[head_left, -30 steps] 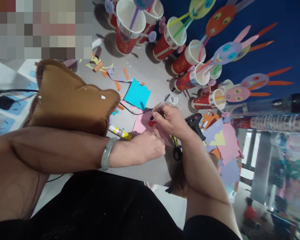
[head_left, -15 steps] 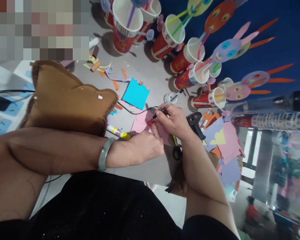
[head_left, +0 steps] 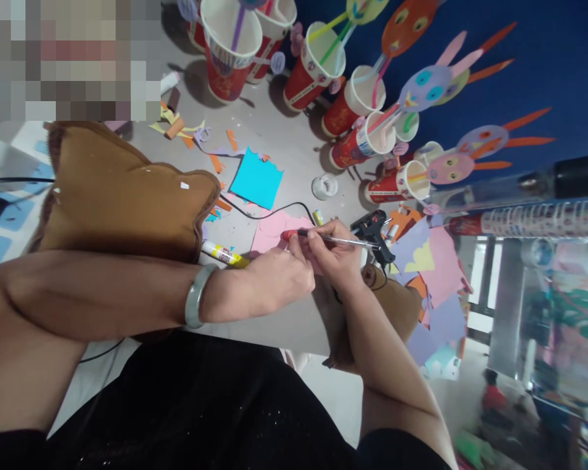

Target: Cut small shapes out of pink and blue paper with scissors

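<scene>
My right hand (head_left: 337,254) grips a clear-barrelled pen (head_left: 350,241), its dark tip end at a small red piece (head_left: 287,234). The pen lies at a low slant, pointing left. My left hand (head_left: 269,277), with a pale bangle at the wrist, has its fingers curled and a fingertip at the red piece, which rests on pink paper (head_left: 267,236). Faint curved outlines show on this paper. The hands hide part of the sheet and exactly how the red piece is held. A yellow glue stick (head_left: 224,254) lies beside my left hand.
Red paper cups (head_left: 301,81) with straws and paper animal faces line the back. A black glue gun (head_left: 375,232), tape roll (head_left: 325,187) and coloured paper scraps (head_left: 443,261) lie right. Blue paper (head_left: 257,177) and a brown cushion (head_left: 127,196) are left; a black cable crosses the table.
The pen has swung from an upright slant to a lower, nearly level one pointing left. My right hand has turned with it; the left hand stays at the red piece. The view has shifted slightly.
</scene>
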`<control>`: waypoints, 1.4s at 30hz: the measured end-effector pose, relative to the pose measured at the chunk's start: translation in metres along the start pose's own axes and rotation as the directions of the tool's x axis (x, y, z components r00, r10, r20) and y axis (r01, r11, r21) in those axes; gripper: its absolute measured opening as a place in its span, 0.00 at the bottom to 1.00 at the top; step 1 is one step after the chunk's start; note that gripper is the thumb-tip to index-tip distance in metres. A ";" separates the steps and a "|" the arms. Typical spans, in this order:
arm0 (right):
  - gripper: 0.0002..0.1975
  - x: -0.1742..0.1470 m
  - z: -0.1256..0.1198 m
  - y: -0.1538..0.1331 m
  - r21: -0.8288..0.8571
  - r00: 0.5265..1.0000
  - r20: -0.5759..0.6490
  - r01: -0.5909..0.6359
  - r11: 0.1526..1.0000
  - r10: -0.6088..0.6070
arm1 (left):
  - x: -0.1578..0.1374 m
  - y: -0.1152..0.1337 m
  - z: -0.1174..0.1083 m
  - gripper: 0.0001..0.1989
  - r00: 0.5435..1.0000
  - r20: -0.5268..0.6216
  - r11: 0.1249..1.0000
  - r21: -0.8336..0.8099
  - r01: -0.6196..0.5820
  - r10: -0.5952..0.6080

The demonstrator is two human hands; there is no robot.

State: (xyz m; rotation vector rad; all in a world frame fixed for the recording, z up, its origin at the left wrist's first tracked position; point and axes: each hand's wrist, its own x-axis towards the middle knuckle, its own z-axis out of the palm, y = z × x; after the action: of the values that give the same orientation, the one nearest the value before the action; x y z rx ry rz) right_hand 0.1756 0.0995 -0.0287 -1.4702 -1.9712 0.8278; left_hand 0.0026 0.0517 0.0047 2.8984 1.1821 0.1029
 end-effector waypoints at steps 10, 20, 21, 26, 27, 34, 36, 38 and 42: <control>0.09 -0.020 0.006 0.000 -0.051 0.995 -0.096 0.010 0.999 -0.015 | 0.000 -0.003 -0.007 0.24 0.996 0.086 0.995 -0.093 0.040 -0.032; 0.07 -0.031 0.014 0.001 -0.028 0.984 -0.159 0.075 0.997 -0.079 | 0.012 -0.035 -0.028 0.16 0.968 0.250 0.913 -0.398 0.092 0.011; 0.07 -0.032 0.015 0.001 -0.040 0.983 -0.165 0.076 0.996 -0.081 | 0.013 -0.039 -0.029 0.14 0.970 0.242 0.905 -0.415 0.098 0.006; 0.08 -0.039 0.019 0.000 -0.108 0.985 -0.159 0.044 0.993 -0.061 | 0.013 -0.056 -0.026 0.11 0.975 0.220 0.892 -0.446 0.072 0.032; 0.08 -0.040 0.020 0.000 -0.112 0.986 -0.156 0.040 0.993 -0.057 | 0.012 -0.059 -0.025 0.12 0.975 0.217 0.891 -0.452 0.050 0.055; 0.08 -0.046 0.024 -0.005 -0.134 0.988 -0.143 0.043 0.990 -0.062 | 0.014 -0.066 -0.031 0.19 0.955 0.297 0.917 -0.384 0.106 0.014; 0.07 -0.047 0.025 -0.006 -0.152 0.987 -0.142 0.051 0.987 -0.073 | 0.017 -0.065 -0.035 0.22 0.944 0.328 0.922 -0.360 0.142 -0.017; 0.07 -0.048 0.026 -0.005 -0.179 0.984 -0.149 0.067 0.982 -0.095 | 0.019 -0.066 -0.037 0.24 0.935 0.353 0.921 -0.354 0.164 -0.030; 0.05 -0.050 0.029 -0.003 -0.236 0.968 -0.167 0.147 0.960 -0.189 | 0.022 -0.070 -0.032 0.22 0.926 0.376 0.914 -0.367 0.170 -0.021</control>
State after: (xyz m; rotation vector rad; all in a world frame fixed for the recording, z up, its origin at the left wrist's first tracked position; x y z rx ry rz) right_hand 0.1654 0.0461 -0.0491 -1.4184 -2.0600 0.3885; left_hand -0.0328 0.1164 0.0358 2.3687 1.0854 -0.1738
